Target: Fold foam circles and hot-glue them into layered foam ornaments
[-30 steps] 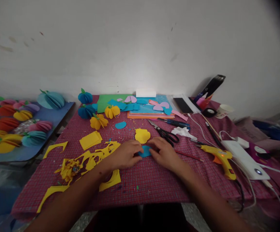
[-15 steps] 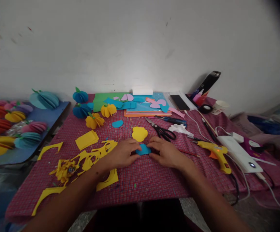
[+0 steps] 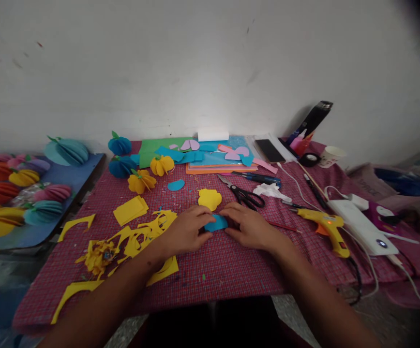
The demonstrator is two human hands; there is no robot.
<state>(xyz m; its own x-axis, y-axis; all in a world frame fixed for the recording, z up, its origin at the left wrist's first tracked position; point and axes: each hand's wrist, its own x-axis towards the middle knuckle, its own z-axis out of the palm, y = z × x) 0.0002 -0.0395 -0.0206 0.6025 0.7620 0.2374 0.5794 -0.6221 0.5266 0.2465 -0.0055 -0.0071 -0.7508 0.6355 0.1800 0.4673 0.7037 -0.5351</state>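
Observation:
A small blue paper piece [image 3: 216, 223] lies low over the checked cloth between my two hands. My left hand [image 3: 188, 229] has its thumb and fingers closed on the left end of the piece. At the right end, my right hand [image 3: 245, 226] grips it with bent fingers. Just beyond them rests a yellow paper shape [image 3: 210, 198] with a wavy edge. Another blue cutout [image 3: 175, 184] lies farther back to the left. Black-handled scissors [image 3: 244, 194] sit behind my right hand.
Yellow paper scraps [image 3: 133, 241] spread beside my left forearm, near yellow squares [image 3: 130, 210]. Paper pumpkins [image 3: 142, 181] stand at the back left. On the right are a yellow glue gun [image 3: 324, 224], a white power bank [image 3: 364, 229] and cables. A phone [image 3: 269, 151] lies behind.
My fingers have shifted slightly around the blue piece, with the left fingertips a little higher. The view has moved a little; the other things stay in place.

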